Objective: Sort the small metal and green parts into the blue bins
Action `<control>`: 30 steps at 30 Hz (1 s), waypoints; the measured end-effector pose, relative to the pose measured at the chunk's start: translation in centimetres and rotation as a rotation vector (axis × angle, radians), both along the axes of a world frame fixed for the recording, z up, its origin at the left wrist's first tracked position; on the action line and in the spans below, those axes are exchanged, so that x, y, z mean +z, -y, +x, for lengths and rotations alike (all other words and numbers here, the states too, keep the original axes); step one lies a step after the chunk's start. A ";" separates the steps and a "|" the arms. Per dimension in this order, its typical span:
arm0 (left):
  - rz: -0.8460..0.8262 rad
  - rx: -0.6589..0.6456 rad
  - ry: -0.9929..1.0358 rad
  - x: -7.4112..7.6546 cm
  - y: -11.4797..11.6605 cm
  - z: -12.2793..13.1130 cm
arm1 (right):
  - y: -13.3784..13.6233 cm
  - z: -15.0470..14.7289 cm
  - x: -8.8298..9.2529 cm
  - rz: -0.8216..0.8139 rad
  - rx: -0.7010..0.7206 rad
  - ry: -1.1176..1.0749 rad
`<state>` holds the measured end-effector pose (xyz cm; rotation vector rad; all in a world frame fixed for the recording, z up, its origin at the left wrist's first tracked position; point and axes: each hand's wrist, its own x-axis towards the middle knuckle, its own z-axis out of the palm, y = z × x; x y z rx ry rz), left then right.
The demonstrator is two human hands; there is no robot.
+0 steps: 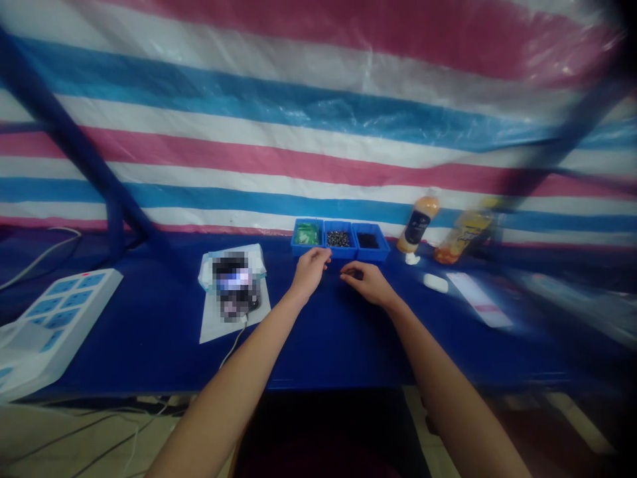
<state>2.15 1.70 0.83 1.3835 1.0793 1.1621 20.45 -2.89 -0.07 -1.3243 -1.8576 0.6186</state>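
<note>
Just in front of three small blue bins, my left hand point(311, 271) is closed, its thumb and fingers pressed together near the middle bin's front edge. Whatever it may pinch is too small to make out. My right hand point(367, 281) faces it from a short distance to the right, fingers curled and the tips of thumb and forefinger close together; I cannot make out anything between them. The left bin point(293, 250) holds green pieces, the middle bin point(344, 253) small shiny metal parts, and the right bin point(372, 253) small dark parts.
Left of my hands, a blurred-out device with a cable lies on white paper point(212, 325); a white power strip point(74, 312) is farther left. To the right are two drink bottles point(418, 222), a white rounded case point(436, 283) and a phone point(478, 299). Striped sheeting hangs behind.
</note>
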 end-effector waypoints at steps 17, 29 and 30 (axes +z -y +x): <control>-0.029 -0.239 -0.037 0.4 1.0 0.2 | -0.4 -0.6 -0.2 -0.004 -0.077 -0.386; -0.135 -0.273 0.054 0.1 0.7 0.1 | 0.1 -1.0 0.4 0.034 -0.127 -0.239; -0.135 -0.270 0.046 0.1 0.7 0.1 | 0.3 -1.0 0.5 0.046 -0.127 -0.209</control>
